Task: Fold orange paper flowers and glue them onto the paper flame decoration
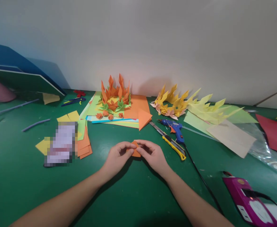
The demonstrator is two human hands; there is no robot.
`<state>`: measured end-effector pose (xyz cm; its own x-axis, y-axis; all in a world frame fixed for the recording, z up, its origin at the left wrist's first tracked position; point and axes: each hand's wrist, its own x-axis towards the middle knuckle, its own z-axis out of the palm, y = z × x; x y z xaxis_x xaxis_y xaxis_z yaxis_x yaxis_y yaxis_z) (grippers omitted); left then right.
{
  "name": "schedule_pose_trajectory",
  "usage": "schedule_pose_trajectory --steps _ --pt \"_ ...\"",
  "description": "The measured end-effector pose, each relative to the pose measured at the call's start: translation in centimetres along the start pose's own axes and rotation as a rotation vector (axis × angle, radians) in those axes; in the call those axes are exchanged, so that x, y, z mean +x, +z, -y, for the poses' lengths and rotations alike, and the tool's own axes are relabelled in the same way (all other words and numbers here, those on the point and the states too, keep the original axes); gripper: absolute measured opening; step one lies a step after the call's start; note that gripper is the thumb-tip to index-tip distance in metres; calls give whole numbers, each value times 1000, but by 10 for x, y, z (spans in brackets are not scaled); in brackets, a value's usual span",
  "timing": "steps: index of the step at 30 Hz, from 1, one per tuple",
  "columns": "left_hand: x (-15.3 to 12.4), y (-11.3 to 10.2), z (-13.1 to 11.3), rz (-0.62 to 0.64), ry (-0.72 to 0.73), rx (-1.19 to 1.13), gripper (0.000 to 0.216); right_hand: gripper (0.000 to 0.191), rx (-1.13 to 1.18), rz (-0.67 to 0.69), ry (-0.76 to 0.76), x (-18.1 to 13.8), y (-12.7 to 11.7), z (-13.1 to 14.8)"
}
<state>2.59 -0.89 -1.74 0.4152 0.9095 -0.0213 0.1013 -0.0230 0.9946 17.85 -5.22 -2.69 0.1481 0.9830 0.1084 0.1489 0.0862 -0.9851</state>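
Observation:
Between my two hands is a small folded piece of orange paper (136,153). My left hand (118,156) pinches its left side with thumb and fingers. From the right, my right hand (154,154) grips the same paper, both thumbs close together on its face. Beyond the hands stands an orange paper crown (115,97) with green leaves, and small orange paper roses (110,117) lie in front of it. A loose folded orange triangle (144,119) rests at the edge of the paper stack.
Right of my hands lie a yellow utility knife (173,147) and a blue glue gun (176,127) with a trailing cord. A yellow paper crown (170,102) stands behind them. A magenta power strip (247,195) is at lower right. At left are a pixelated object (61,143) and orange sheets (84,146).

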Motion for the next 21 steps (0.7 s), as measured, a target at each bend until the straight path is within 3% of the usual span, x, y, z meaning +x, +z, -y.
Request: schedule_pose_trajectory --steps 3,8,14,21 --pt "1 0 -2 -4 -110 -134 23 23 10 -21 -57 0 1 -2" --pt "4 -3 -4 -77 -242 -283 40 5 -19 -63 -169 1 0 -2" --pt "5 -3 -2 -119 -218 -310 17 19 -117 -3 -270 1 -4 -1" --pt "5 -3 -5 -92 -201 -285 30 21 -177 46 -310 -1 -3 -1"
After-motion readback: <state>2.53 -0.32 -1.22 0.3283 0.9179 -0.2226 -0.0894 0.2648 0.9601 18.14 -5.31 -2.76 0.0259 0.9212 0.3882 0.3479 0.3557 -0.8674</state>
